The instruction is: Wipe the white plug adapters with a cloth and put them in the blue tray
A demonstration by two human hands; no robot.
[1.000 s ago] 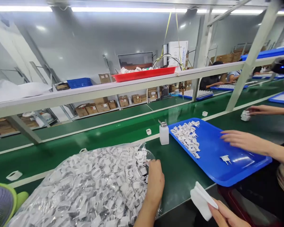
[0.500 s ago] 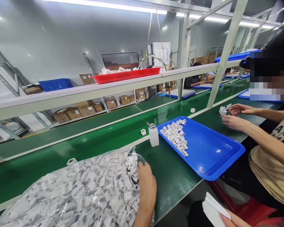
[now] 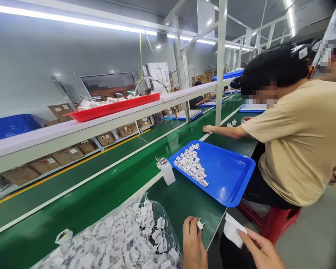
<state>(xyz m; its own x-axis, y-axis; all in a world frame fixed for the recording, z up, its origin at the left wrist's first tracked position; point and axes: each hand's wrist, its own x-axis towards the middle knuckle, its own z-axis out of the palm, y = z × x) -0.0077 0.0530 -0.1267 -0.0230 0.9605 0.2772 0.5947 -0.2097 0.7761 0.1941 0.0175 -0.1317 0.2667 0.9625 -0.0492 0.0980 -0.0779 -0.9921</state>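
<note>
At the bench's near edge, the left hand (image 3: 194, 244) has come out of the clear bag of white plugs (image 3: 123, 243) and now pinches one small white plug (image 3: 199, 224) in closed fingertips. Beside it, the right hand (image 3: 261, 251) grips a folded white cloth (image 3: 233, 231). Beyond stand a pump bottle (image 3: 167, 172) and a blue tray (image 3: 229, 175), with a seated co-worker (image 3: 299, 142) now in view.

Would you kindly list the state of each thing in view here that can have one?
left hand: pinching a small white plug part
right hand: holding a folded white cloth
clear bag: open, full of white parts
blue tray: partly filled, parts heaped at its far end
white bottle: upright, capped
red tray: on the shelf, loaded
</note>
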